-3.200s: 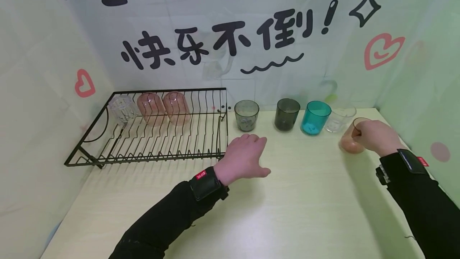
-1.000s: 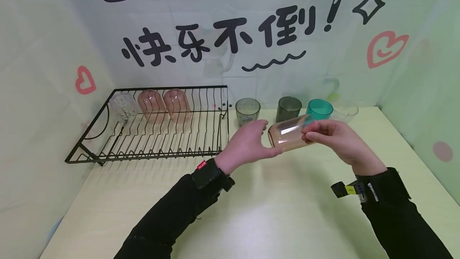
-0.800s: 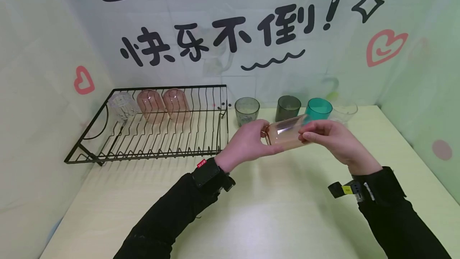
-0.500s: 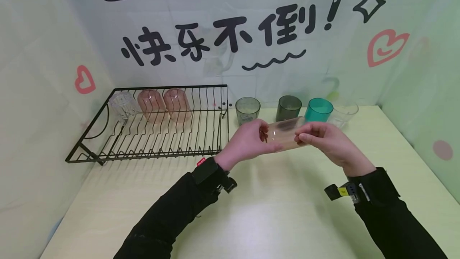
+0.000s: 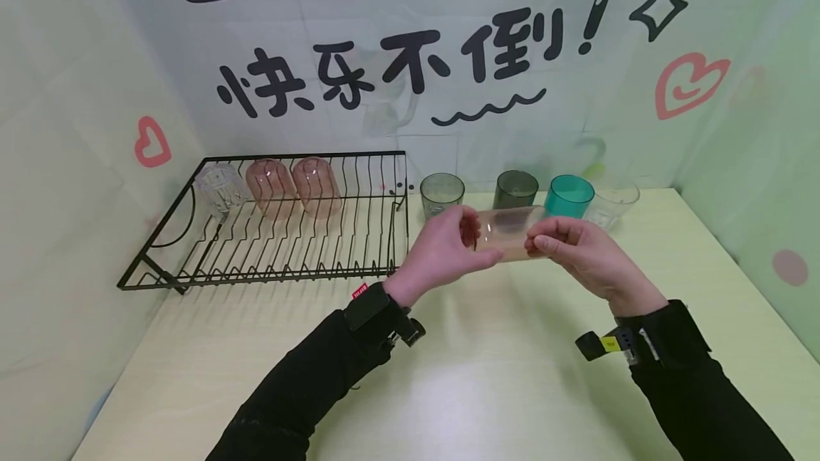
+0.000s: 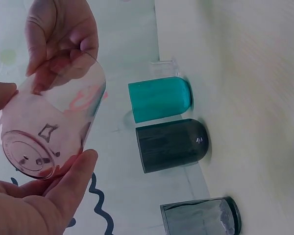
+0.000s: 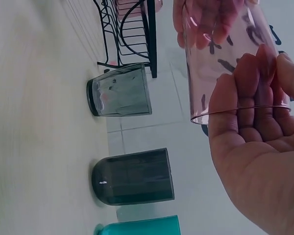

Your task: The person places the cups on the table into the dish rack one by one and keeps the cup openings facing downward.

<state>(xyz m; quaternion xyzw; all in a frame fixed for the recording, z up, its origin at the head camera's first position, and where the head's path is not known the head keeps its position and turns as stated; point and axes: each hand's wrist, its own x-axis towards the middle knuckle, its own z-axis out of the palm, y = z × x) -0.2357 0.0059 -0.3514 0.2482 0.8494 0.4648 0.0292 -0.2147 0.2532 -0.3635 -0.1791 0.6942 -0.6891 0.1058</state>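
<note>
A pink transparent glass (image 5: 509,235) lies sideways in the air between my two hands, above the table. My left hand (image 5: 440,251) grips its base end, thumb on the near side and fingers round the far side. My right hand (image 5: 586,256) pinches the wall at the rim end. In the left wrist view, the round base of the glass (image 6: 63,117) faces the camera, between left thumb and fingers. From the right wrist, the open rim of the glass (image 7: 206,83) crosses over the right fingers, with the thumb at its side.
A black wire rack (image 5: 256,278) at the left holds a clear glass (image 5: 220,189) and two pink glasses, all upside down. Along the back wall stand a grey-green glass (image 5: 442,191), a dark grey glass (image 5: 516,192), a teal glass (image 5: 569,198) and a clear glass (image 5: 613,206).
The right hand has lifted the pink glass from the table's right side and carried it left, turned sideways. The left hand, empty before, has taken hold of the base end. The glass now lies more level.
</note>
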